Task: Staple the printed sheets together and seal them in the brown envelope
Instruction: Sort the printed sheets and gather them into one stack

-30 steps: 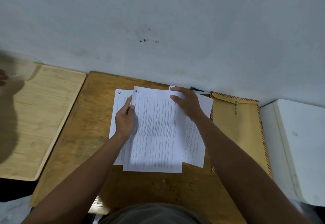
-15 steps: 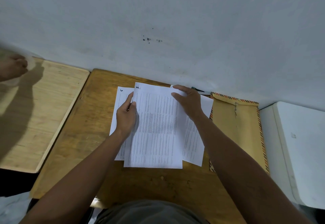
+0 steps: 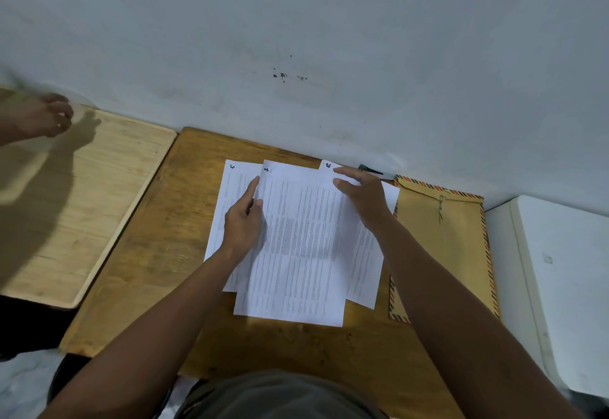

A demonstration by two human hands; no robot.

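Another person's hand (image 3: 49, 119) has come further in, far left of the sheets (image 3: 296, 247). Left hand (image 3: 244, 224) pinches the top sheet's left edge; right hand (image 3: 362, 198) presses flat. Envelope (image 3: 445, 247) lies just right of the sheets.

Plain office-like desk corner, wooden desk (image 3: 148, 254) against bare grey wall (image 3: 329, 40), printed sheets (image 3: 296, 254)
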